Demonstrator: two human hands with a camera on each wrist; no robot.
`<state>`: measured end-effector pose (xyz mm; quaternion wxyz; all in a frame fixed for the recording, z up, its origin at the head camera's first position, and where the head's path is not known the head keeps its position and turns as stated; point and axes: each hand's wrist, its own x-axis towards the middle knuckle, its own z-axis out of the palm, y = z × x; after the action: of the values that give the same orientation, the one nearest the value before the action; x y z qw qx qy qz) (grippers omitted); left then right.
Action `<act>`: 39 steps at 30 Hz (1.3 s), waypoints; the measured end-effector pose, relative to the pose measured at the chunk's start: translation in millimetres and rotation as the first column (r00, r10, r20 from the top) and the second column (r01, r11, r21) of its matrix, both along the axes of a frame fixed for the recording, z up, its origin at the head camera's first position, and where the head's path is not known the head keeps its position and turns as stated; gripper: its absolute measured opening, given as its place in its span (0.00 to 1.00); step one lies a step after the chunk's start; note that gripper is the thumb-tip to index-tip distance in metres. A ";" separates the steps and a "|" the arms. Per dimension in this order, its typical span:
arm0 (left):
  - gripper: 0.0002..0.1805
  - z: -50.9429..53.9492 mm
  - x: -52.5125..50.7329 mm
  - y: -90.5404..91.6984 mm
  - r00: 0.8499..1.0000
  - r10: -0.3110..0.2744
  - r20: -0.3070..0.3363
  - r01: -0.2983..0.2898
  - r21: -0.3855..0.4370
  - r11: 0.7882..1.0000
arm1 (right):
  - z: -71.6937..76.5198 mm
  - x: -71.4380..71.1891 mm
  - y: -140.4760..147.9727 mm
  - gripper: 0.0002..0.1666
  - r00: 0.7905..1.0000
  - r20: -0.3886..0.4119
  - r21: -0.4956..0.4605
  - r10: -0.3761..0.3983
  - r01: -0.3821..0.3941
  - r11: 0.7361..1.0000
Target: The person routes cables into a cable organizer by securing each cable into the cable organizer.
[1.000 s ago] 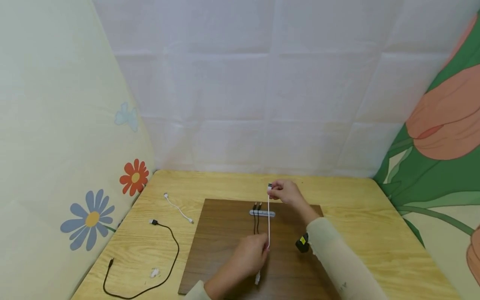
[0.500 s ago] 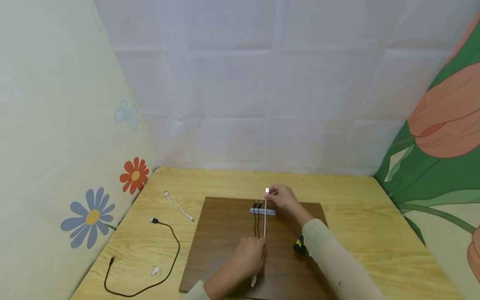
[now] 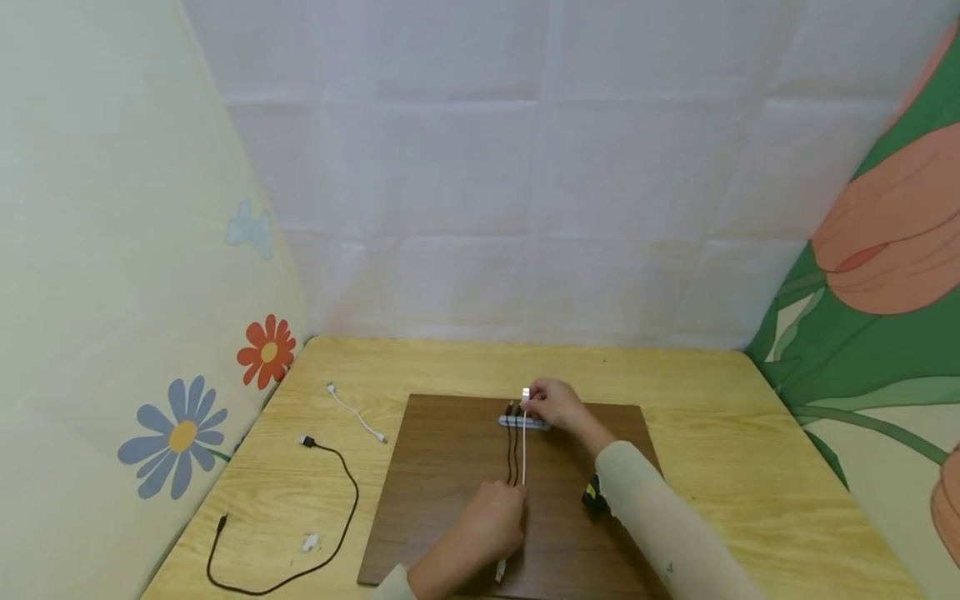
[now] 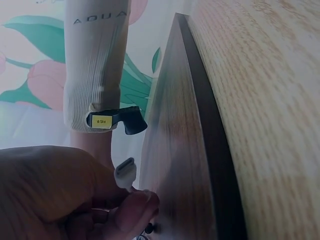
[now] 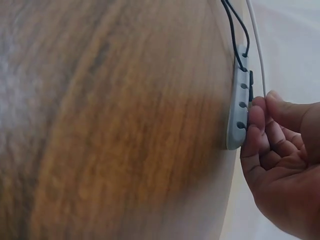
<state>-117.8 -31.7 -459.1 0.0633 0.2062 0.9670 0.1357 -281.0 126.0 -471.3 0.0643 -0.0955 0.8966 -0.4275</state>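
A white USB cable is stretched between my two hands in the head view. My right hand pinches it just below its upper plug, beside a pale cable clip strip. Lower on the board, my left hand grips the cable near its other end. That end's white connector pokes out past the thumb in the left wrist view. Two black cables sit in neighbouring slots of the strip, and several other slots show in the right wrist view. My left hand hides part of the black cables.
The strip lies near the far edge of a dark brown board on a wooden table. To the left lie a black USB cable, a short white cable and a small white scrap. A black device is strapped at my right cuff.
My right hand has come down and left with the cable's upper plug, closer to the clip strip. My left hand has shifted slightly left and toward me, still holding the cable.
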 end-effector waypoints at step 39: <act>0.11 -4.8 0.0 13.9 0.998 -0.035 -0.053 0.023 -0.210 0.977 | -11.1 -0.3 3.1 0.09 0.999 0.052 0.091 -0.009 0.004 0.996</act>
<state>-117.8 -17.8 -464.0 0.0594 0.2160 0.9742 0.0263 -281.3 129.1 -482.4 0.0906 -0.0782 0.9135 -0.3888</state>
